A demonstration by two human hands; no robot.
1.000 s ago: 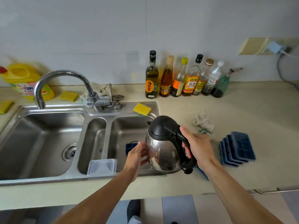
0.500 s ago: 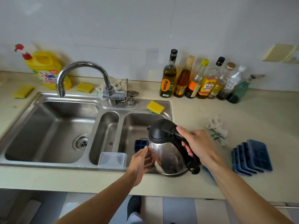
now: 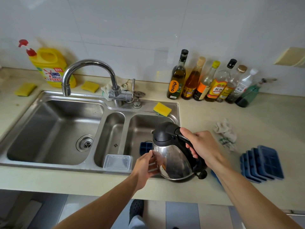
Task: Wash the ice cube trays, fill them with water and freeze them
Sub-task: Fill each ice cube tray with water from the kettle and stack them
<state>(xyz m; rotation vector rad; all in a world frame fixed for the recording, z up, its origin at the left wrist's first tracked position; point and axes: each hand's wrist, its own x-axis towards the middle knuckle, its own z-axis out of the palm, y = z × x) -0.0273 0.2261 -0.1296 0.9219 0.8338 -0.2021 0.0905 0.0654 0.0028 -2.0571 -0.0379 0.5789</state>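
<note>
The right hand [image 3: 201, 146] is closed around the black handle of a steel kettle [image 3: 173, 161], the fingers wrapped under the handle and the thumb on top near the black lid. The left hand [image 3: 145, 166] has its fingers almost straight and lies flat against the shiny side of the kettle, below the spout; it touches but does not clasp. The kettle leans a little to the left, at the front edge of the counter [image 3: 247, 123], over the front right corner of the sink [image 3: 49, 167]; I cannot tell if its base rests on the rim or is in the air

One blue ice cube tray [image 3: 146, 147] lies on the bottom of the right basin, partly hidden behind the kettle. A stack of trays [image 3: 262, 164], also blue, is on the counter near its front edge, to the right of the right forearm, the trays leaning on each other

A clear plastic box [image 3: 118, 162] sits on the front rim of the sink, at the small middle basin. The tap [image 3: 89, 63] curves over the left basin. A yellow sponge [image 3: 162, 109] lies on the back right corner of the sink. Along the back edge of the counter stand a yellow detergent bottle [image 3: 51, 66] at the left and a row of bottles [image 3: 206, 80] at the right. A crumpled cloth [image 3: 225, 131] lies on the counter between these bottles and the stack
</note>
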